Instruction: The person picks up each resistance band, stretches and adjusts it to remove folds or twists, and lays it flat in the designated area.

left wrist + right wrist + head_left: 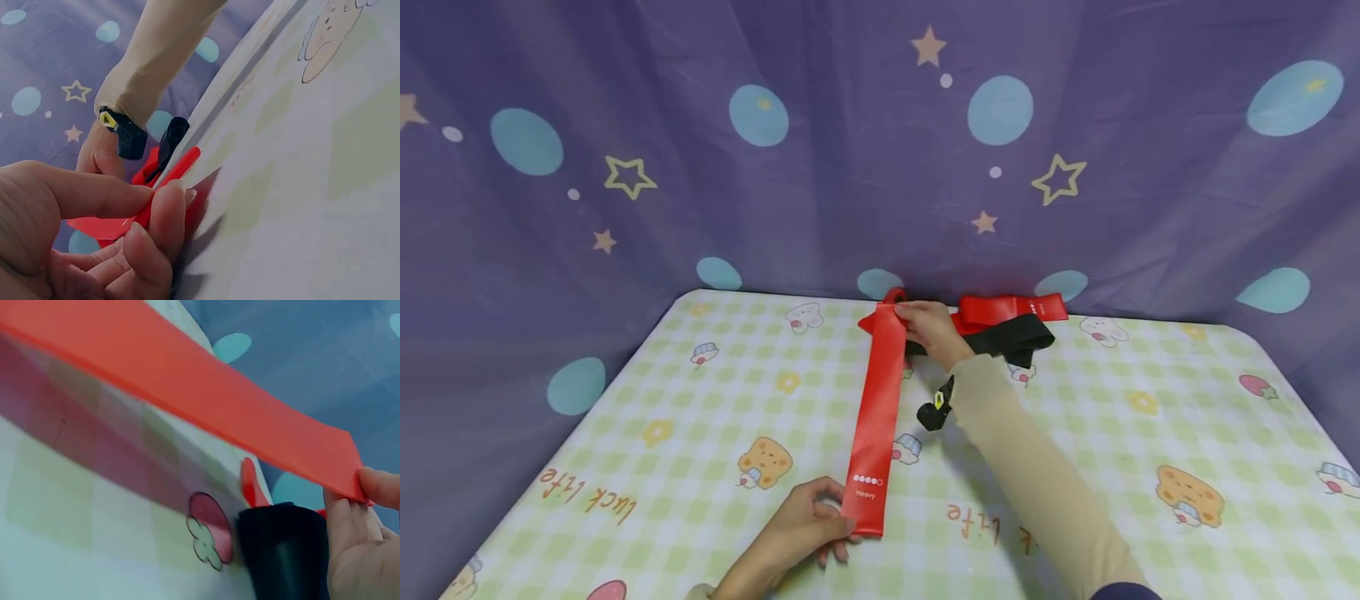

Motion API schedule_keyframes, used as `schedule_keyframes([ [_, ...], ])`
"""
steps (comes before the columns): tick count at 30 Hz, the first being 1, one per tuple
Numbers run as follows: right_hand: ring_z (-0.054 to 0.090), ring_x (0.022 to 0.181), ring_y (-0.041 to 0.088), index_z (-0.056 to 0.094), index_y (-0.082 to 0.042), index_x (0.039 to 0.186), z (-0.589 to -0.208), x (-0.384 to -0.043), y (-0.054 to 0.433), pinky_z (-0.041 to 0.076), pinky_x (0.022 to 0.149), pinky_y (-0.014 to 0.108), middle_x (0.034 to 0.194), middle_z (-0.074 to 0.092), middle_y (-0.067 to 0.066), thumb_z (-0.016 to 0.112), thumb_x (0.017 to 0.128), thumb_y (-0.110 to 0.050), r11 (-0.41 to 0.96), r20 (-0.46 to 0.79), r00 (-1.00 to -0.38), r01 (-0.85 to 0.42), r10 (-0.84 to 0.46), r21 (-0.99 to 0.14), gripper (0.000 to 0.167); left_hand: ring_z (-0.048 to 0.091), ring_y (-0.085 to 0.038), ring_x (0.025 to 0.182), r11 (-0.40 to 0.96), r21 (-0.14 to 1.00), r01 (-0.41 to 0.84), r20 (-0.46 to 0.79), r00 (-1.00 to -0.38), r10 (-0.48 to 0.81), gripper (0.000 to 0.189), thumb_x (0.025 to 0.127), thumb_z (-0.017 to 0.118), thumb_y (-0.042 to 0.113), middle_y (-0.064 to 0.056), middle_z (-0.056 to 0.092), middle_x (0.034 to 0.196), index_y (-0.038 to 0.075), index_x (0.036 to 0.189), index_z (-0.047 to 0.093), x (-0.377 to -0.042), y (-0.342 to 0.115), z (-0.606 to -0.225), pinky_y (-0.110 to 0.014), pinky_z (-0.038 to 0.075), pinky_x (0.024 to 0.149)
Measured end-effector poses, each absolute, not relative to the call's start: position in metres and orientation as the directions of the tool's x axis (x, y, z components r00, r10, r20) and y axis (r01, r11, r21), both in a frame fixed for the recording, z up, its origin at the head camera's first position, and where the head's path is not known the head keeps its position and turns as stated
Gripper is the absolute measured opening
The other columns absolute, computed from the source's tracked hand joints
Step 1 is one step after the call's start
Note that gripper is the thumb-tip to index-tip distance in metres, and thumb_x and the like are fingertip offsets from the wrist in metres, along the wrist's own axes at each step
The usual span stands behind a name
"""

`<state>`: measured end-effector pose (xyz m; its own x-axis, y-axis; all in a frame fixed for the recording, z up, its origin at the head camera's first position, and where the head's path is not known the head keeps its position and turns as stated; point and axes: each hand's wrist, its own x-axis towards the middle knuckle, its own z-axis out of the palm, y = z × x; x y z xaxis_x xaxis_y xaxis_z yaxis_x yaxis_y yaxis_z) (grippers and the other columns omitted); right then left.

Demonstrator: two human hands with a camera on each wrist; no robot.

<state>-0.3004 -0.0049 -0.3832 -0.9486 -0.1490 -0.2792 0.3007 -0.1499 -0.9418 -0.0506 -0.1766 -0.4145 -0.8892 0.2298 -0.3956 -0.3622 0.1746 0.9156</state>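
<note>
A flat red resistance band, printed "Heavy" near its close end, stretches between both hands above the table. My left hand pinches the near end at its left corner, thumb on top; the left wrist view shows the band's edge between thumb and fingers. At the far end, my right hand pinches the other end between thumb and fingers, as the right wrist view also shows on the band. Behind the right hand lie another red band and a black band, both loosely folded.
A checked tablecloth with cartoon prints covers the table. Its far edge meets a purple curtain with stars and blue ovals. A small black camera hangs at the right wrist.
</note>
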Motion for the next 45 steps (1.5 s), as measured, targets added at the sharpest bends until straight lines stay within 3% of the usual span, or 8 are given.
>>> schedule_keyframes([
  [6,0.062,0.066,0.008,0.063,0.006,0.116,-0.394,-0.301,-0.019,0.054,0.087,0.036,0.093,0.067,0.007,0.061,0.09,-0.004,-0.114,-0.254,-0.959,0.268,-0.125,-0.957,0.028,0.057,-0.01,0.047,0.228,0.892,-0.391,-0.436,-0.876,0.205,0.026,0.083,0.065,0.006,-0.007,0.07,0.07,-0.001,0.102,0.048,-0.046,-0.179,-0.412,-0.018,0.04,0.042],
  [10,0.057,0.066,0.009,0.065,0.004,0.111,-0.4,-0.298,-0.026,0.055,0.074,0.028,0.089,0.063,0.005,0.063,0.089,-0.006,-0.018,-0.224,-0.967,0.228,-0.12,-0.974,0.024,0.057,-0.01,0.047,0.263,0.877,-0.401,-0.456,-0.869,0.194,0.03,0.083,0.065,0.008,-0.006,0.07,0.071,-0.001,0.105,0.047,-0.044,-0.184,-0.41,-0.018,0.038,0.042],
  [16,0.05,0.067,0.012,0.069,-0.001,0.104,-0.413,-0.294,-0.029,0.044,0.06,0.021,0.098,0.064,0.009,0.065,0.088,-0.009,0.181,-0.182,-0.981,0.167,-0.064,-0.969,0.018,0.058,-0.01,0.047,0.264,0.88,-0.395,-0.451,-0.868,0.206,0.048,0.082,0.065,0.008,-0.005,0.07,0.071,-0.004,0.119,0.037,-0.04,-0.188,-0.41,-0.017,0.036,0.041],
  [24,0.059,0.085,0.021,0.072,-0.005,0.097,-0.421,-0.293,-0.034,0.05,0.076,0.03,0.103,0.068,0.011,0.069,0.085,-0.012,0.352,-0.149,-0.987,0.121,-0.054,-0.928,0.014,0.056,-0.01,0.047,0.285,0.862,-0.419,-0.483,-0.849,0.214,0.05,0.083,0.065,0.01,-0.004,0.068,0.069,-0.003,0.122,0.037,-0.037,-0.189,-0.41,-0.019,0.035,0.041],
  [28,0.061,0.088,0.022,0.073,-0.004,0.097,-0.42,-0.292,-0.034,0.051,0.08,0.032,0.102,0.069,0.011,0.069,0.085,-0.01,0.348,-0.113,-0.992,0.086,-0.058,-0.933,0.014,0.055,-0.01,0.045,0.266,0.868,-0.419,-0.478,-0.849,0.223,0.05,0.085,0.065,0.011,-0.003,0.065,0.065,-0.004,0.123,0.036,-0.035,-0.189,-0.409,-0.019,0.033,0.041],
  [36,0.065,0.079,0.023,0.072,-0.003,0.094,-0.408,-0.294,-0.031,0.047,0.061,0.02,0.091,0.071,0.012,0.066,0.086,-0.007,0.333,0.017,-0.999,-0.031,-0.047,-0.942,0.011,0.046,-0.009,0.041,0.35,0.865,-0.358,-0.438,-0.881,0.181,0.05,0.085,0.066,0.011,-0.002,0.055,0.058,-0.005,0.123,0.037,-0.036,-0.192,-0.405,-0.021,0.04,0.044],
  [40,0.067,0.083,0.024,0.072,-0.004,0.095,-0.403,-0.296,-0.03,0.051,0.068,0.024,0.092,0.072,0.012,0.065,0.087,-0.008,0.323,0.016,-0.996,-0.042,-0.084,-0.946,0.011,0.041,-0.01,0.039,0.437,0.836,-0.332,-0.42,-0.899,0.121,0.047,0.085,0.066,0.014,-0.001,0.051,0.056,-0.003,0.121,0.041,-0.039,-0.193,-0.403,-0.022,0.035,0.042],
  [45,0.069,0.08,0.023,0.07,0.0,0.092,-0.397,-0.296,-0.029,0.057,0.075,0.03,0.088,0.072,0.013,0.061,0.088,-0.003,0.164,0.054,-0.985,-0.082,-0.165,-0.983,0.011,0.042,-0.011,0.041,0.502,0.816,-0.285,-0.363,-0.93,0.063,0.04,0.086,0.066,0.015,0.0,0.05,0.055,-0.001,0.116,0.045,-0.046,-0.192,-0.402,-0.022,0.032,0.043],
])
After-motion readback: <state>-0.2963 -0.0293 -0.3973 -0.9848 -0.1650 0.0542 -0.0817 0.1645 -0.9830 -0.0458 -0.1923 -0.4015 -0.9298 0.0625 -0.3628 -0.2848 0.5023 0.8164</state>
